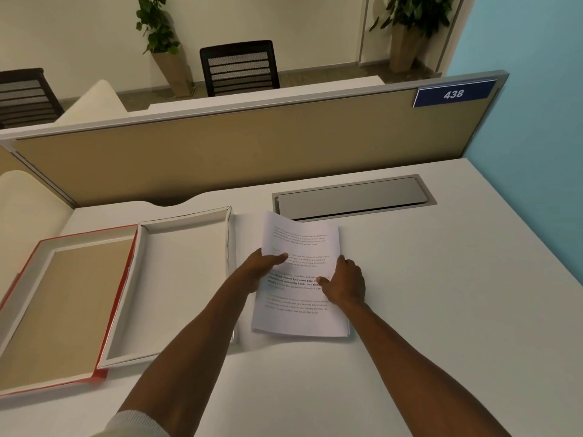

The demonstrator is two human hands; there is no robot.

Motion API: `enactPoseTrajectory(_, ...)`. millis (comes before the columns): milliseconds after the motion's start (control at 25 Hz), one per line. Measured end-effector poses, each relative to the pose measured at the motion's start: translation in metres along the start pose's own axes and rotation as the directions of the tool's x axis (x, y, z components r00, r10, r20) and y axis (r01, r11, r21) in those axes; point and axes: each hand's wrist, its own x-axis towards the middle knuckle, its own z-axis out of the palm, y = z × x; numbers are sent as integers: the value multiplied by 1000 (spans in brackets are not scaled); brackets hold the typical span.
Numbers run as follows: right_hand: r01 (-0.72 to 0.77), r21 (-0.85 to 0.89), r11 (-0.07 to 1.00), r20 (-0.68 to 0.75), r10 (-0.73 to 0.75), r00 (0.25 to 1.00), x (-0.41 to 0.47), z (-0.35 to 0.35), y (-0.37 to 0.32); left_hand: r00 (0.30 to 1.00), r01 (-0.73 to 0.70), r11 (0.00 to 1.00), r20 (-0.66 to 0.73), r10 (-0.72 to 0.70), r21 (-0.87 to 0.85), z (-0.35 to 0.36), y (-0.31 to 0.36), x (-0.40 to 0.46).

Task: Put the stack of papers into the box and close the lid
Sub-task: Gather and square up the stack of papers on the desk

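A stack of printed white papers (299, 313) lies on the white desk, just right of the open white box (176, 279). My left hand (263, 269) grips the stack's left edge, thumb on top, and the top sheets curl upward at the far left corner. My right hand (345, 283) holds the stack's right edge with the thumb pressed on the page. The box is shallow and nothing lies in it. Its red-edged lid (56, 307) lies upside down to the left, touching the box.
A grey cable hatch (350, 197) is set into the desk behind the papers. A tan partition (252, 149) runs along the desk's far edge. A blue wall (542, 152) stands at the right. Beyond the partition are chairs and potted plants.
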Motion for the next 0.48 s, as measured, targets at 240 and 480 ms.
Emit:
enactPoseTrajectory(240, -207, 570, 795, 89, 191, 977, 14, -23, 18, 943, -290, 954, -146, 298, 71, 17, -9, -33)
enactPoseTrajectory(480, -91, 900, 426, 143, -93, 985, 12, -76, -1, 846, -520, 854, -141, 514, -6, 22, -4, -63)
